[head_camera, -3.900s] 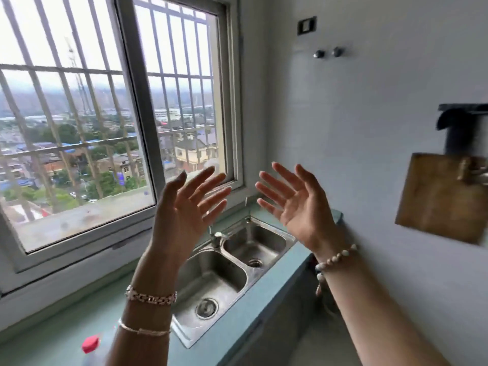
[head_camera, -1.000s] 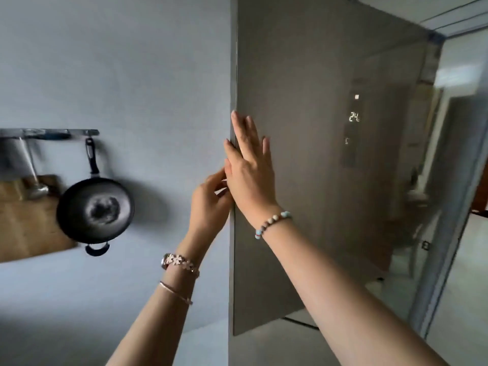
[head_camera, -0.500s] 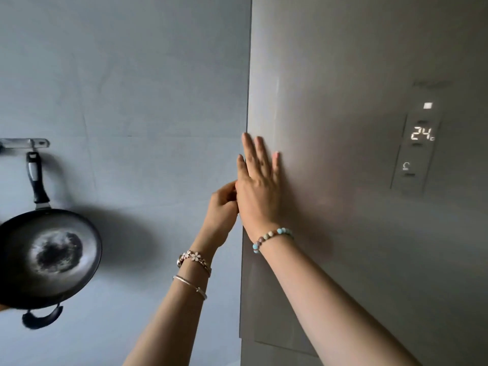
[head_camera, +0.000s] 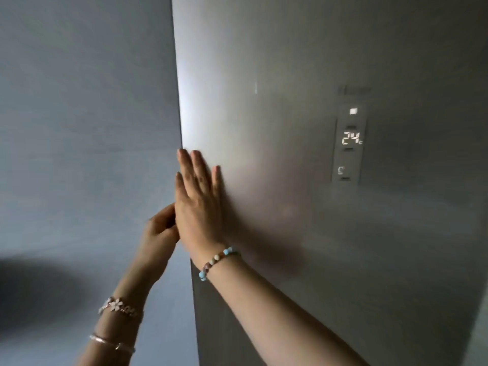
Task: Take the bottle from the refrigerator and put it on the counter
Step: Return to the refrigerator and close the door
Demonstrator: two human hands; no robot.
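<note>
The grey refrigerator door [head_camera: 290, 207] fills the right side of the view and is closed. My right hand [head_camera: 198, 204] lies flat against the door near its left edge, fingers straight and pointing up. My left hand [head_camera: 158, 233] is curled around the door's left edge just behind the right hand, its fingertips hidden by the edge. No bottle is in view.
A lit control panel [head_camera: 350, 142] on the door reads 24. A plain grey wall [head_camera: 84, 128] stands to the left of the refrigerator, with a dark shadow low on it at the far left.
The view has shifted right and closer to the door; the hanging pan has left the frame. Both hands stay at the door's left edge.
</note>
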